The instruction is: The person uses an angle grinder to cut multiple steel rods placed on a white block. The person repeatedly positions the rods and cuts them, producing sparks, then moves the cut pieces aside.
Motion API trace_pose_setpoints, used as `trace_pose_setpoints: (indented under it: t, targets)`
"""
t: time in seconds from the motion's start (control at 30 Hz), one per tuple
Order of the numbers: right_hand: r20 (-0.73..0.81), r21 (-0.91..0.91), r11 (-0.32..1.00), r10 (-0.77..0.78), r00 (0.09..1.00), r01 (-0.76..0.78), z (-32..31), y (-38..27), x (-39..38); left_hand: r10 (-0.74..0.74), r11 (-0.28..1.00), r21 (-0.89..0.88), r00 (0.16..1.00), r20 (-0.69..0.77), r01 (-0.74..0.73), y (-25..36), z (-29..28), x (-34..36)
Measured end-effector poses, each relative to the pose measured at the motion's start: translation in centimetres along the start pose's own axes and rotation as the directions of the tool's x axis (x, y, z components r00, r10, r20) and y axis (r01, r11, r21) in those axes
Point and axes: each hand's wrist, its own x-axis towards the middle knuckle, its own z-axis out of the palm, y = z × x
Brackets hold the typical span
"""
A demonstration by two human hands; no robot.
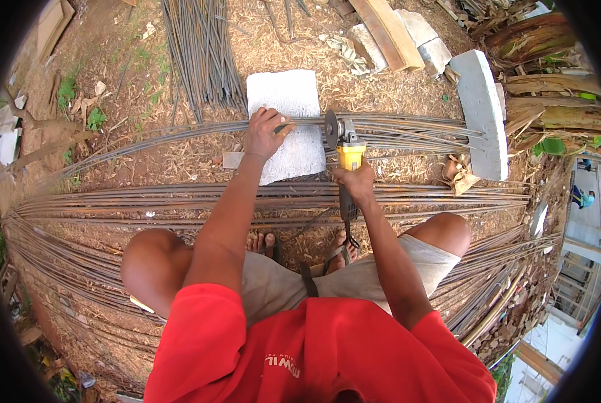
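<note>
Your left hand clamps rebar onto block, fingers closed over bars. Your right hand grips grinder, fingers wrapped round handle. Disc meets rebar beside block. No cut-through visible; bars look whole. More bundles lie uncut on ground.

One head-worn fisheye view looks steeply down from close above the squatting person's lap. It faces forward over the ground (edges bend, rim dark), perhaps slightly tilted.
</note>
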Motion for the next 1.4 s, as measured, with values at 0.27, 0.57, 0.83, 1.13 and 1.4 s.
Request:
trace_pose_setpoints:
  t: [0.27,0.57,0.83,1.13,1.4]
  targets:
    - [0.024,0.1,0.995,-0.01,1.0,0.008,0.2,0.0,-0.1,0.008,1.0,-0.024,1.0,-0.007,-0.008,-0.2,0.2,-0.1]
    - [0.04,0.169,0.983,-0.081,0.996,0.073,0.6,0.7,0.1,0.017,1.0,-0.023,1.0,-0.026,-0.017,-0.4,0.3,-0.1]
    - [0.011,0.112,0.982,-0.154,0.988,0.152,1.2,3.4,1.4,-0.005,0.999,-0.039,1.0,-0.007,0.005,-0.5,0.1,-0.1]
    - [0.005,0.258,0.947,-0.199,0.98,0.191,1.7,5.2,1.9,0.023,0.995,-0.094,0.999,-0.027,-0.025,-0.6,0.2,-0.2]
    - [-0.084,0.046,0.987,-0.148,0.985,0.152,1.9,6.3,3.0,0.054,0.996,-0.063,0.997,-0.053,-0.058,-0.9,0.4,-0.2]
